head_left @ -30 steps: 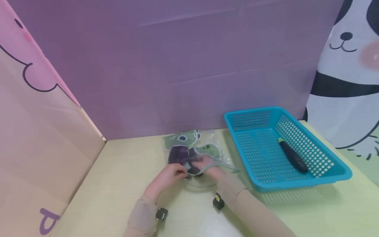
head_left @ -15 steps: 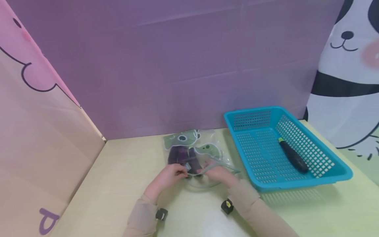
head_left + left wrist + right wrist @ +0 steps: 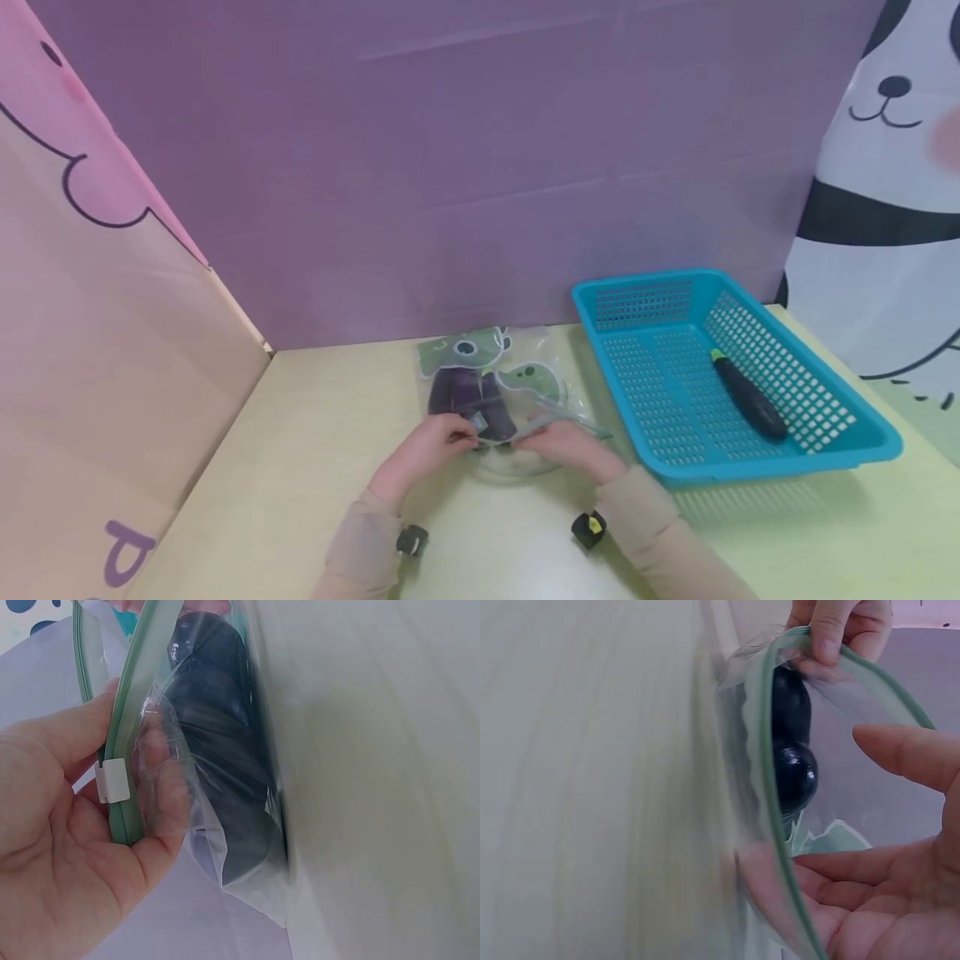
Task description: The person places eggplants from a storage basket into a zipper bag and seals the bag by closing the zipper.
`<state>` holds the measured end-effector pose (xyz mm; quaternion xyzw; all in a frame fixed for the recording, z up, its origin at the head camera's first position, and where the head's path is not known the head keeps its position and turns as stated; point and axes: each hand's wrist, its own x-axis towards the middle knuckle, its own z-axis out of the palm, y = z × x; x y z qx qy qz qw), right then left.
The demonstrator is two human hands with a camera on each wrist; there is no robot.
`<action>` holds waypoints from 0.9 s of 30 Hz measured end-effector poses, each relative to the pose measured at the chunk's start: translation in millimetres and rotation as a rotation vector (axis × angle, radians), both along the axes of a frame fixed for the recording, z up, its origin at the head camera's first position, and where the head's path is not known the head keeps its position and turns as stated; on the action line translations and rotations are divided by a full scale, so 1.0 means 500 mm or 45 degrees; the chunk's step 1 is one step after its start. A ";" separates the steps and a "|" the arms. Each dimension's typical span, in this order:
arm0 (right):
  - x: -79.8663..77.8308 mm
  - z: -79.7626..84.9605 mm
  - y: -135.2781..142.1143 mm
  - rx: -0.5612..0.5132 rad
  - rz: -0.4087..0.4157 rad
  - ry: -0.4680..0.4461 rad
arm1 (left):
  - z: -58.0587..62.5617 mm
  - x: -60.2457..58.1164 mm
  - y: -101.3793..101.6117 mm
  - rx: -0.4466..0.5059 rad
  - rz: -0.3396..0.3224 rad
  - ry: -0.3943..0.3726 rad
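A clear zip bag [image 3: 536, 350] with green cartoon prints lies on the table, its green-edged mouth spread apart. Dark purple eggplants [image 3: 465, 392] lie inside it; their round ends [image 3: 795, 776] show through the mouth in the right wrist view. My left hand [image 3: 431, 446] pinches the bag's zip edge beside a white slider [image 3: 113, 781], some fingers behind the plastic. My right hand [image 3: 558, 442] is at the right side of the mouth. Its fingers [image 3: 847, 881] stretch inside the rim and its thumb stands apart, with no eggplant in the grasp.
A blue-green perforated basket [image 3: 652, 450] stands to the right of the bag, with one eggplant [image 3: 748, 395] lying in it. A purple backdrop [image 3: 450, 183] rises behind the table [image 3: 315, 433]. Printed panels stand at both sides.
My right hand has drawn back from among the eggplants in the bag to the right side of its mouth. My left hand stays on the zip edge. The view has shifted slightly.
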<state>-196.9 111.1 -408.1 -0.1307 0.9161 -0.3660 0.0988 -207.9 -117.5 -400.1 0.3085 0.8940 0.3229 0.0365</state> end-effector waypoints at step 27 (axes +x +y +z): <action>0.040 0.062 -0.004 0.020 0.082 0.097 | -0.001 -0.004 -0.004 -0.001 -0.002 0.000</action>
